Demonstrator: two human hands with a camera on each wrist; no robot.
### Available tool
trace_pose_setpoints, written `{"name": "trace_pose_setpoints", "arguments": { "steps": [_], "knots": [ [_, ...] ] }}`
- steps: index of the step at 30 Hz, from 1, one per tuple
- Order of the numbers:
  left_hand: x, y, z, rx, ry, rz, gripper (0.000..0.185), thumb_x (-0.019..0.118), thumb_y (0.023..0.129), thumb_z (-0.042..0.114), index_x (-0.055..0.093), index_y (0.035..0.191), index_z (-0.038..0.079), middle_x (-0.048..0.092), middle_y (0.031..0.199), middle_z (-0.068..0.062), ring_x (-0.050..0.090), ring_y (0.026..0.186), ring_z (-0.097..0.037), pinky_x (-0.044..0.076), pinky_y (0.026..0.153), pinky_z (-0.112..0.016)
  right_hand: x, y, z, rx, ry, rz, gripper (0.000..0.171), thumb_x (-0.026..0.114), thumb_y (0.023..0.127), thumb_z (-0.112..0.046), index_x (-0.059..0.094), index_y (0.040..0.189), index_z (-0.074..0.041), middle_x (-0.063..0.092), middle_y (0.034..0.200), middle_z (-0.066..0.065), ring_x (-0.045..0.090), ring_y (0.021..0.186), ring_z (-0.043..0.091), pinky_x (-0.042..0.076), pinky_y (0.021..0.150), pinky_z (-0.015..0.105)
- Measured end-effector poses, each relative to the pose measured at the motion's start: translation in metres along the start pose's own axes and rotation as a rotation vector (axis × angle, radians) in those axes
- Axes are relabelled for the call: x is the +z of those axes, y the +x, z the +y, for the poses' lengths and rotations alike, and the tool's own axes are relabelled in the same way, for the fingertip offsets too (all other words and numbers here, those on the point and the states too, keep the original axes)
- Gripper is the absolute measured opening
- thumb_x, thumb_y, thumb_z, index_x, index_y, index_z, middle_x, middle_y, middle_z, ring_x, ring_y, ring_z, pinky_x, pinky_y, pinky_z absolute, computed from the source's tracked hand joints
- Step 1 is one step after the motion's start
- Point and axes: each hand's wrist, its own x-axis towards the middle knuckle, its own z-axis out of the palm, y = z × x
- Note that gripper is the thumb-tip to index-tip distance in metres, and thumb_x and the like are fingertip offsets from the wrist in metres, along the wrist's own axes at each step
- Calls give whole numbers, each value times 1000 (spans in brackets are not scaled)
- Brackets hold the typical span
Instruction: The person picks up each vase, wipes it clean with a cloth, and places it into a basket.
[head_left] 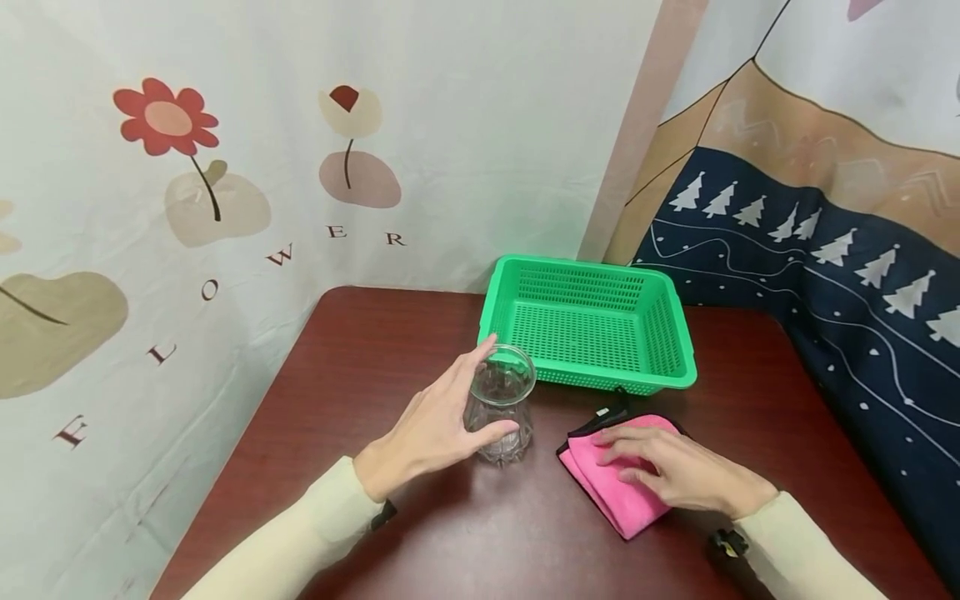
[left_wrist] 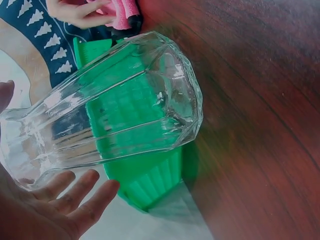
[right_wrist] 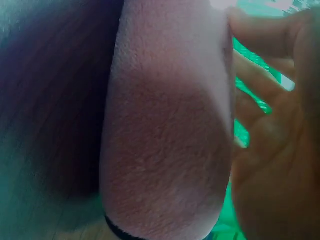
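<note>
A clear glass vase (head_left: 502, 417) with a flared rim stands upright on the table; its ribbed body fills much of the left wrist view. My left hand (head_left: 438, 417) is beside it, thumb and fingers spread around its left side without closing on it. Folded and pink with black edging, a cloth (head_left: 622, 492) lies to the right of the vase. Over its upper right part is my right hand (head_left: 678, 467), fingers loosely bent with the tips at the cloth. The cloth (right_wrist: 167, 125) looms large beside the right palm in the right wrist view.
Behind the vase and cloth sits a green perforated plastic basket (head_left: 600, 375), its near edge close to both. The dark red-brown table (head_left: 360, 350) meets a printed curtain (head_left: 465, 125) at the back and left. Navy patterned fabric (head_left: 847, 333) hangs along the right.
</note>
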Motion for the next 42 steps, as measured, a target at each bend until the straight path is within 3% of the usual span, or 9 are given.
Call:
{"name": "trace_pose_setpoints", "arguments": {
  "steps": [2,4,7,10,19,23,29,36,42],
  "knots": [
    [0,0,0,2,-14,7,118,90,99,60,14,187,39,53,179,5,66,157,-25,63,116,-63,-3,-5,-1,46,40,-64,45,81,111,-30,75,155,-34,67,168,-8,61,156,29,57,127,41],
    [0,-1,1,5,-26,13,119,91,99,57,15,187,37,55,177,3,66,157,-24,62,118,-62,-5,-8,-1,62,70,-103,56,83,109,-31,69,163,-33,63,175,-5,54,164,37,50,134,39],
    [0,0,1,11,-41,20,119,93,99,53,16,187,36,60,173,-2,66,157,-25,61,120,-62,-6,-11,-1,29,50,-105,71,90,101,-22,66,167,-32,61,177,-2,49,168,42,41,140,35],
    [2,0,1,4,-53,13,119,94,99,50,15,187,36,63,170,-4,66,156,-24,60,123,-61,-5,-12,-1,-3,10,-103,84,95,93,-14,64,168,-32,58,179,3,49,169,43,39,141,35],
    [4,1,0,17,-77,8,117,94,100,44,16,187,33,67,164,-7,70,150,-25,61,121,-59,4,-8,-6,27,-107,-61,100,102,85,-15,58,173,-33,43,189,8,39,175,45,48,128,72],
    [4,1,-1,47,-81,11,114,92,102,37,15,187,30,68,163,-8,72,146,-26,63,115,-54,8,-7,-9,35,-173,-25,102,102,85,-20,56,175,-33,49,186,8,48,170,44,50,126,73],
    [3,3,-3,86,-83,18,112,91,103,26,17,187,25,71,160,-11,77,124,-28,59,93,-43,14,-3,-9,52,-239,28,101,105,84,-37,57,174,-35,57,179,7,55,163,39,55,115,63],
    [4,3,-8,111,-107,-6,113,92,103,23,16,187,21,73,158,-15,77,135,-30,62,102,-48,18,3,-7,91,-241,57,90,104,85,-43,66,166,-37,64,169,3,61,155,32,55,110,55],
    [3,1,-9,120,-115,2,113,94,102,22,18,186,21,73,157,-14,78,120,-30,60,96,-43,25,10,0,63,-273,133,74,103,86,-49,76,153,-35,72,158,1,67,146,28,56,104,48]
  ]
}}
